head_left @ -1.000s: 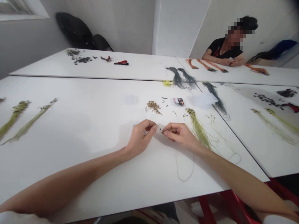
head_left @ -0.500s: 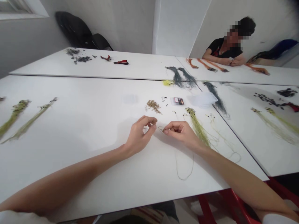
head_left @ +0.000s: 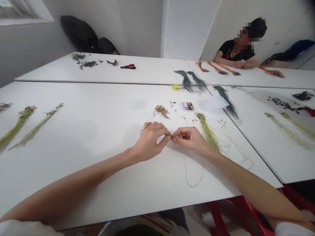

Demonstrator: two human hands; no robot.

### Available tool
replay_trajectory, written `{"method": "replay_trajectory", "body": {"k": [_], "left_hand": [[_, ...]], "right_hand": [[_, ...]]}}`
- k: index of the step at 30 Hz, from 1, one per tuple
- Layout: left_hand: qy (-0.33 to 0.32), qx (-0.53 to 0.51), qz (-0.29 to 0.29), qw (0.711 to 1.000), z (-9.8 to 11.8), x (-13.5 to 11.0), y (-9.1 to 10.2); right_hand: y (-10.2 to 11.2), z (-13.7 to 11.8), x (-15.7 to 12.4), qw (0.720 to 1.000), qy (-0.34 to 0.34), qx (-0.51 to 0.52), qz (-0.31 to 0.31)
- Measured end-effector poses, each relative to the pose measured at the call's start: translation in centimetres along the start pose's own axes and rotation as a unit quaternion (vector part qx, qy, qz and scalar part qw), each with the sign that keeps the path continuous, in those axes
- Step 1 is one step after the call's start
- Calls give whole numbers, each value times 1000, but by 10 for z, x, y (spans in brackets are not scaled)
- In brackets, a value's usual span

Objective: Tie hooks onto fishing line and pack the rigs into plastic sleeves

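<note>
The work in hand is fine fingertip work on a thin line (head_left: 195,183), right at its end. The left hand (head_left: 150,141) and the right hand (head_left: 190,137) meet tip to tip above the table (head_left: 98,137). Both are closed in a pinch, thumb against forefinger, gripping the end of the line where the tips touch. Whether a small fitting sits in that pinch is too small to tell. From the right hand the line drops onto the table and curls in a loose loop near the front edge.

Judging by this, the next move calls for a steady, tight pinch on both sides and very small finger motions, with the slack loop kept from snagging.

Both forearms reach in from the near edge and converge, wrists low, other fingers curled in. A pile of small brass-coloured pieces (head_left: 161,110) lies just beyond the hands, and a green line bundle (head_left: 208,131) lies beside the right hand.
</note>
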State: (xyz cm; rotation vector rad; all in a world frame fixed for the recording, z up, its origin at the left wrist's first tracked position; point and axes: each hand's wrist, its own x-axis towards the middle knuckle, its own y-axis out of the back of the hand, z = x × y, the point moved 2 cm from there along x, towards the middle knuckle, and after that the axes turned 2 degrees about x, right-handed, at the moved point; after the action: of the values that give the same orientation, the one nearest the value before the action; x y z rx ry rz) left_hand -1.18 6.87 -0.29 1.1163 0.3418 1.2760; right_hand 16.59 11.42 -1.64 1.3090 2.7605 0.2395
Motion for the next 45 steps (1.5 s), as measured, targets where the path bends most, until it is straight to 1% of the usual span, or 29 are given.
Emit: {"method": "replay_trajectory", "body": {"k": [5, 9, 13, 17, 22, 25, 28, 33, 36, 39, 43, 45], "left_hand": [[51, -47, 18, 997, -2, 2, 4], [57, -65, 24, 996, -2, 2, 5], [75, -79, 34, 993, -3, 3, 5], [88, -79, 33, 992, -4, 2, 3], [83, -105, 17, 991, -2, 1, 1], [109, -144, -7, 984, -3, 1, 3], [130, -166, -19, 977, -6, 3, 6], [90, -158, -70, 981, -9, 7, 8], [75, -140, -80, 984, -10, 8, 9], [76, -131, -69, 986, -10, 8, 9], [111, -113, -27, 987, -14, 8, 8], [120, -98, -15, 988, -15, 8, 7]], "right_hand": [[4, -1, 0, 1000, -14, 20, -9], [8, 3, 2, 999, -21, 36, -4], [6, 3, 2, 998, -24, 53, -12], [4, 3, 2, 999, -9, 42, 30], [6, 4, 2, 998, -2, -8, 65], [7, 4, 1, 998, -9, -13, 67], [8, 5, 1, 998, -16, -16, 65], [9, 4, 1, 998, -2, -23, 65], [9, 3, 1, 998, -4, -21, 59], [9, 3, 2, 999, -12, -10, 51], [6, 3, 2, 999, -40, -12, 31], [4, 2, 1, 998, -20, -40, 36]]}}
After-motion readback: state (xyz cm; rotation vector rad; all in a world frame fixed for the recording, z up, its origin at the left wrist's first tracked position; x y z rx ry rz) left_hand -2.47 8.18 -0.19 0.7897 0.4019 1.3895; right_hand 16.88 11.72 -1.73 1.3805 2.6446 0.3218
